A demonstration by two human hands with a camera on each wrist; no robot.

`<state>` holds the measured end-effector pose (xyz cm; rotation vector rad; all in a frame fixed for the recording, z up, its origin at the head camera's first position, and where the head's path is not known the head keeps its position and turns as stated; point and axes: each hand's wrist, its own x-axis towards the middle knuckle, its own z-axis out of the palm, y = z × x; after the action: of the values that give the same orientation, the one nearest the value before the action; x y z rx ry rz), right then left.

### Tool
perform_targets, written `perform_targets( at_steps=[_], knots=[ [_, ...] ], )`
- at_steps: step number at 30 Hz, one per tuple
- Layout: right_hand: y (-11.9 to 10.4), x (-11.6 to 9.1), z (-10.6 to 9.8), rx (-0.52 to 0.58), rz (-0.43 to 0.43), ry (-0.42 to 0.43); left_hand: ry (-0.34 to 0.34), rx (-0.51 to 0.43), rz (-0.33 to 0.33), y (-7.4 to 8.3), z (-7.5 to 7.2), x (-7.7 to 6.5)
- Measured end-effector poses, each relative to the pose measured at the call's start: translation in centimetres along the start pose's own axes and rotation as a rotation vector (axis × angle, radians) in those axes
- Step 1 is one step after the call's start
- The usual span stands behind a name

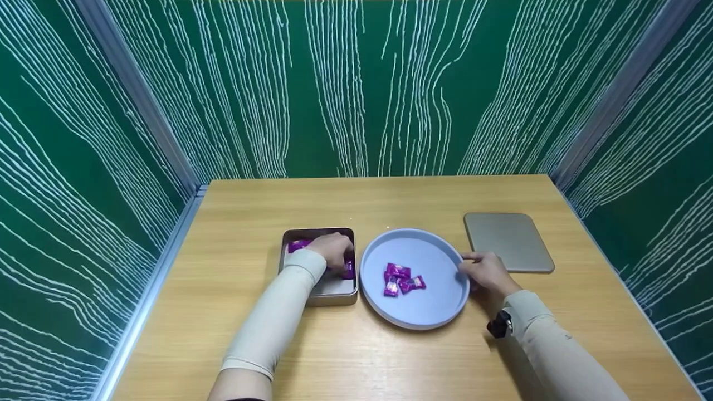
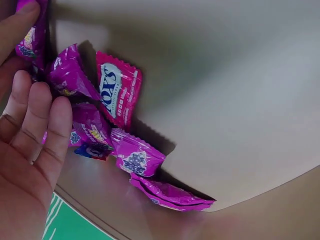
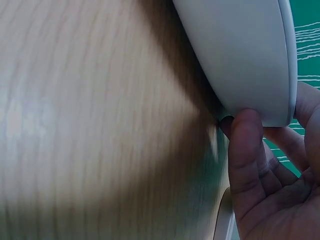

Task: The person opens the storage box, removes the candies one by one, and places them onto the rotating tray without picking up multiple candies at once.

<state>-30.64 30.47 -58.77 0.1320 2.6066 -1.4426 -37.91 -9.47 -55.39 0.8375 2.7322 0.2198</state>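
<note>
The step in hand appears to be taking sweets from a tin: the left hand [image 1: 332, 250] reaches into the square metal tin [image 1: 333, 301], fingers against a purple wrapped sweet [image 2: 36, 40], though whether it pinches this cannot be told. The right hand [image 1: 487, 271] grips the rim of the round dish [image 1: 440, 306] just beside, which holds a small cluster of purple packets [image 1: 413, 284]. The next move seems to call for a firm pinch on one slippery wrapper. Wrappers are glossy, crinkled film with serrated ends; the dish is smooth, pale blue, low-walled; the lid-like panel [image 1: 508, 242] is flat with rounded corners; the table [image 1: 401, 367] shows fine wood grain
</note>
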Motion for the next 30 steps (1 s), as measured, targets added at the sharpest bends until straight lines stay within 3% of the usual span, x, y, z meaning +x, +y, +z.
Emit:
perform_targets(
  at_steps=[6,15,24,30],
  knots=[
    [0.0,-0.1,0.1,0.013,-0.016,0.013,-0.023,-0.074,0.007,-0.3,0.0,-0.2],
    [-0.2,0.0,-0.1,0.025,0.024,-0.013,-0.033,-0.25,-0.063,-0.4,-1.1,-1.0],
    [-0.5,0.2,-0.3,0.052,0.058,-0.04,-0.048,-0.295,-0.118,-0.6,-2.4,-1.8],
    [-0.5,0.2,-0.3,0.081,0.036,-0.048,-0.001,-0.278,-0.115,-0.8,-4.1,-2.2]
  ],
)
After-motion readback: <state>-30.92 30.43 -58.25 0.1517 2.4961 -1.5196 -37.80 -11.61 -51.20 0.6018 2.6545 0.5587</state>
